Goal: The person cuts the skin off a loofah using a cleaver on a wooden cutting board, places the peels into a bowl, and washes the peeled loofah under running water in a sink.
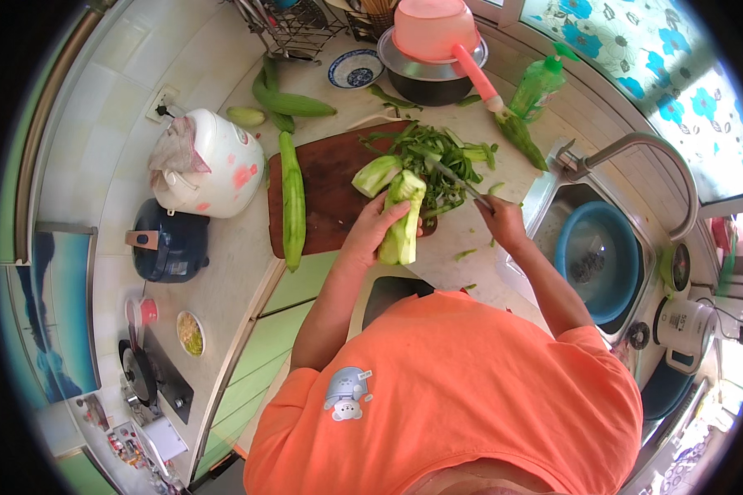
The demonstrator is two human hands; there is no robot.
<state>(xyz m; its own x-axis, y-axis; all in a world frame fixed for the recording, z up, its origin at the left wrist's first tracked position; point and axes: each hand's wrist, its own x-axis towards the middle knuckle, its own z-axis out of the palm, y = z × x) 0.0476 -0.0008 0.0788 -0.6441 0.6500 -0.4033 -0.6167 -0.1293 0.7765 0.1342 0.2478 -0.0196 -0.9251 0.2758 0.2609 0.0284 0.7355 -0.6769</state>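
My left hand (376, 230) is closed around a thick, peeled pale green gourd piece (402, 226), tilted over the lower right of the brown wooden cutting board (334, 204). My right hand (503, 223) grips a knife (461, 179) by its handle, the blade pointing up and left over a heap of green peelings (433, 161). Another peeled gourd piece (376, 175) lies on the board beside the one I hold. A long, pale green peeled gourd (293, 204) lies along the board's left side, its lower end past the board's edge.
Whole green gourds (297, 103) and a blue-patterned bowl (356, 68) lie beyond the board. A pot (424, 83) carries a pink ladle basin (434, 28). At right are a soap bottle (537, 86), a faucet (638, 139) and a sink with a blue basin (566, 229). A white rice cooker (223, 167) stands left.
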